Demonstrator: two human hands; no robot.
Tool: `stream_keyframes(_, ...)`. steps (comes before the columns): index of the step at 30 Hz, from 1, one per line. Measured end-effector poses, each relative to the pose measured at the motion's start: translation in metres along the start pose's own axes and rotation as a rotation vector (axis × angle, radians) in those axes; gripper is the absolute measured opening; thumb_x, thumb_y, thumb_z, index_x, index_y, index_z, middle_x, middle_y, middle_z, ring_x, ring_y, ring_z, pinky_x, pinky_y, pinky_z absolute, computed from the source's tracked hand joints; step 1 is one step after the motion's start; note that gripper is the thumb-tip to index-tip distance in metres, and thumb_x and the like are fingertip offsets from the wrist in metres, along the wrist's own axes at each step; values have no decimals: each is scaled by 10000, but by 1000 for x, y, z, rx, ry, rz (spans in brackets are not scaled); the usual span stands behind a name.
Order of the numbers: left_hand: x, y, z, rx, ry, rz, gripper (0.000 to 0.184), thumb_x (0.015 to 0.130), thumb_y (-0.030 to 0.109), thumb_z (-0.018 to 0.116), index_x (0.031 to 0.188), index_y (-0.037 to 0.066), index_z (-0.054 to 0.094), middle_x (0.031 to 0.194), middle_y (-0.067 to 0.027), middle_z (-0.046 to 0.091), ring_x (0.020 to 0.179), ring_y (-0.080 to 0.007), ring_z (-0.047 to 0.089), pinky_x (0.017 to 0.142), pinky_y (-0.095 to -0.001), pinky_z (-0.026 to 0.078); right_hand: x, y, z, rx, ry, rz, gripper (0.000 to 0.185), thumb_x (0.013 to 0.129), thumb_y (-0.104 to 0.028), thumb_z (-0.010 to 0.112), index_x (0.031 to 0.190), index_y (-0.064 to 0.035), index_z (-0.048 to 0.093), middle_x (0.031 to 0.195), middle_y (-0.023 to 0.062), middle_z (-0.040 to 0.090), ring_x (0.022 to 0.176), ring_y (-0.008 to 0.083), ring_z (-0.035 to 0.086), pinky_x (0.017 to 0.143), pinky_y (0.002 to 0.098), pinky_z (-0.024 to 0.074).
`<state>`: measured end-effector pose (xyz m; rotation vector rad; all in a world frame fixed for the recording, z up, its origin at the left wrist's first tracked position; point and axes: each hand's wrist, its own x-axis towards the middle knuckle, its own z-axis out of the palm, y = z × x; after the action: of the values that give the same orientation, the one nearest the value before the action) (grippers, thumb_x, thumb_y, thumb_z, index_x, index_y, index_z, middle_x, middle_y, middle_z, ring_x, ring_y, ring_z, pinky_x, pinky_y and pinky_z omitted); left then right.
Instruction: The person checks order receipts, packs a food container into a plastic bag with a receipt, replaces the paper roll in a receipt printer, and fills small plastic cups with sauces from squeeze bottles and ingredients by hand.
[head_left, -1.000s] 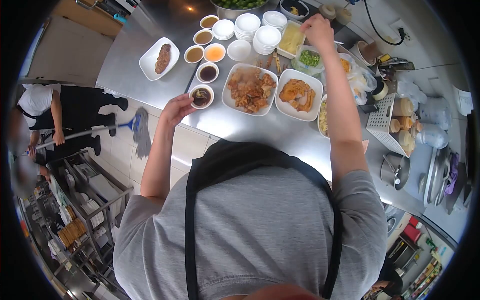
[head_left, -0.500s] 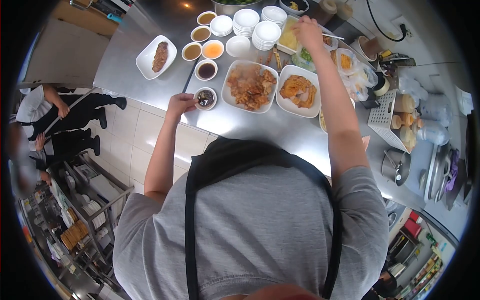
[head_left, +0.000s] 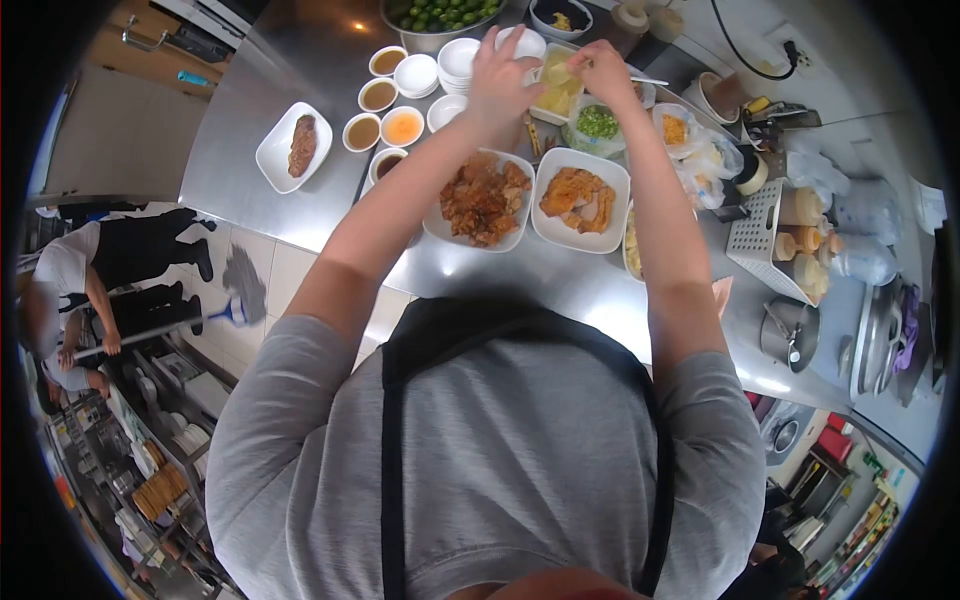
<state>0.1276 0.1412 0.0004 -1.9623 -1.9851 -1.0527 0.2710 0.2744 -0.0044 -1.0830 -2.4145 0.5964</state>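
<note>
My left hand (head_left: 506,76) reaches over the stacked small white bowls (head_left: 458,58), its fingers spread and slightly blurred, with nothing seen in them. Beside it, at the far right corner of a tub of pale yellow food (head_left: 558,88), my right hand (head_left: 602,72) has its fingers bent together; what they hold, if anything, I cannot make out. A plastic bag of chopped green herbs (head_left: 597,122) lies just below that hand. Nearer me, fried brown pieces (head_left: 485,205) and golden fried pieces (head_left: 578,200) fill two white square dishes. My left forearm hides part of the dark sauce cup (head_left: 388,163).
Several sauce cups (head_left: 378,95) stand left of the bowls. A white dish (head_left: 268,157) with a brown roll is farther left. Green fruits fill a metal bowl (head_left: 440,42) at the back. A perforated basket (head_left: 757,230) with bottles stands right. People with a mop (head_left: 230,312) are at left.
My left hand has let go of the dark sauce cup and moved up and right to the bowls and tub. My right hand has shifted little. The view has shifted slightly.
</note>
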Motion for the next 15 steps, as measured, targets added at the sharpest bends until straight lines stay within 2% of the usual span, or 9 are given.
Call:
stream_keyframes(2, 17, 9, 27, 25, 11, -18, 242, 639, 225, 689, 873, 164, 688, 1319, -74, 390, 1246, -386, 238, 999, -496, 234, 0, 6, 2, 129, -18, 20, 118, 718, -117, 611, 794, -32, 641, 965, 122, 551, 912, 282, 531, 791, 343, 424)
stream_keyframes(3, 22, 9, 35, 23, 11, -11, 242, 639, 225, 689, 873, 164, 688, 1319, -74, 390, 1246, -386, 238, 999, -496, 234, 0, 10, 4, 127, -11, 23, 118, 718, -117, 611, 794, -32, 641, 965, 122, 551, 912, 282, 531, 791, 343, 424)
stream_keyframes(5, 28, 8, 53, 74, -37, -35, 197, 635, 313, 691, 731, 142, 698, 1263, -81, 445, 1251, -380, 222, 992, -581, 152, -6, 9, 5, 7, 164, -91, 116, 674, -125, 600, 710, -22, 638, 830, 194, 588, 838, 343, 563, 754, 394, 452)
stream_keyframes(6, 28, 4, 59, 14, 0, -8, 143, 644, 262, 667, 654, 122, 690, 1256, -82, 453, 1249, -382, 228, 984, -601, 148, -6, 13, 5, -3, 166, -99, 126, 692, -120, 584, 737, -17, 639, 835, 198, 588, 848, 352, 555, 756, 401, 450)
stream_keyframes(10, 23, -2, 64, 113, -83, 35, 113, 644, 185, 627, 655, 88, 683, 1248, -87, 460, 1249, -387, 233, 988, -605, 137, -1, 20, -10, 82, 139, -142, 147, 723, -130, 574, 778, -11, 640, 836, 191, 594, 817, 328, 570, 735, 386, 454)
stream_keyframes(12, 18, -2, 62, 166, -92, 105, 111, 630, 133, 596, 646, 55, 674, 1247, -97, 459, 1246, -391, 240, 991, -605, 131, -1, 11, -25, 212, 104, -16, 171, 741, -159, 582, 804, -12, 643, 819, 181, 611, 770, 300, 587, 705, 368, 457)
stream_keyframes(13, 18, -2, 62, 166, -93, 106, 111, 630, 133, 596, 646, 55, 674, 1247, -97, 459, 1246, -391, 240, 991, -605, 131, -2, 6, -33, 212, 104, -15, 171, 741, -159, 582, 804, -12, 643, 819, 181, 611, 770, 300, 587, 705, 368, 457)
stream_keyframes(15, 18, -2, 64, 406, -199, 113, 119, 640, 183, 624, 695, 92, 678, 1310, -93, 402, 1270, -392, 200, 983, -622, 132, -3, -5, -46, 285, 152, -35, 179, 739, -180, 598, 801, -21, 650, 781, 164, 627, 726, 276, 600, 682, 348, 458)
